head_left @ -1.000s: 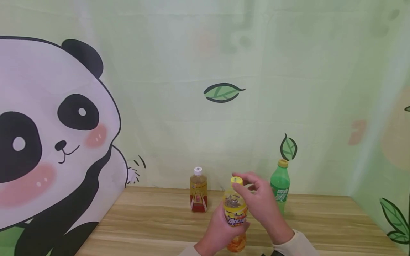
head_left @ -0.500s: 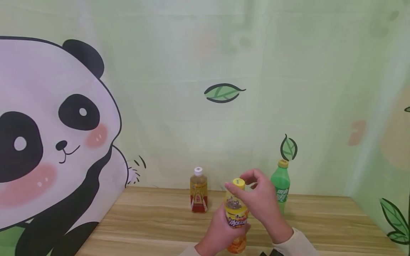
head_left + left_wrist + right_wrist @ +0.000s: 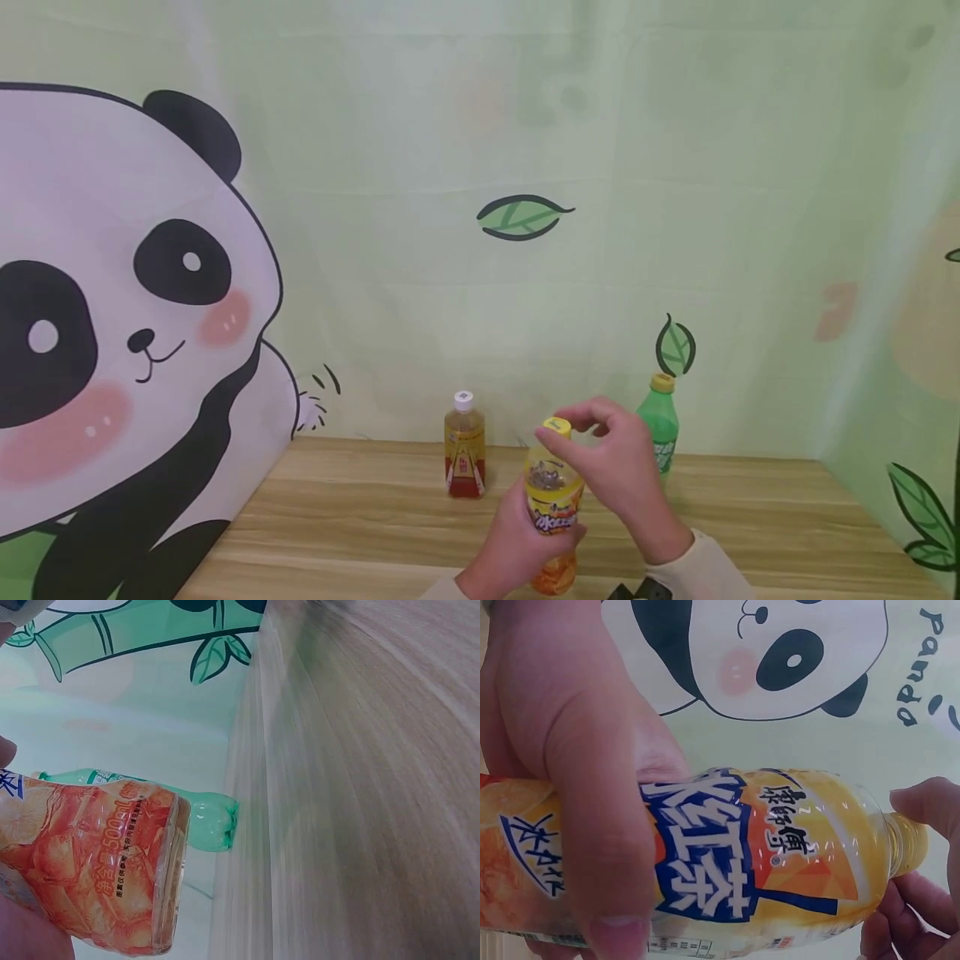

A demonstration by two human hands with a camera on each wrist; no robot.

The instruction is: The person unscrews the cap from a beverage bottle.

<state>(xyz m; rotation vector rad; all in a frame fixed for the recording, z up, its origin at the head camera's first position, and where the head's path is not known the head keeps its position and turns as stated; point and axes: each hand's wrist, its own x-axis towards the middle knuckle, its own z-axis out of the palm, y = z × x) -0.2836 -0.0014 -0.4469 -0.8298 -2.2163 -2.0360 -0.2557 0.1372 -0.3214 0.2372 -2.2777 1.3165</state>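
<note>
In the head view my left hand (image 3: 513, 533) grips the label area of an iced tea bottle (image 3: 553, 504), which has a yellow-orange label and stands roughly upright. Thumb and fingers of my right hand (image 3: 618, 462) pinch its yellow bottle cap (image 3: 557, 426) from above. The right wrist view shows the cap (image 3: 911, 841) on the bottle's neck, with the right thumb (image 3: 926, 801) against it and curled fingers below. In the left wrist view the bottle's orange lower part (image 3: 105, 862) appears above the table, base apart from the wood.
A tea bottle (image 3: 465, 454) with a white cap stands behind on the left. Partly behind my right hand is a green bottle (image 3: 660, 425) with a yellow cap. The wooden table (image 3: 337, 508) meets a panda-printed cloth backdrop (image 3: 390, 250).
Half a second ago the right index finger stood off the bottle cap; now thumb and finger close around it again. The right hand has turned slightly, while the left keeps its grip on the bottle.
</note>
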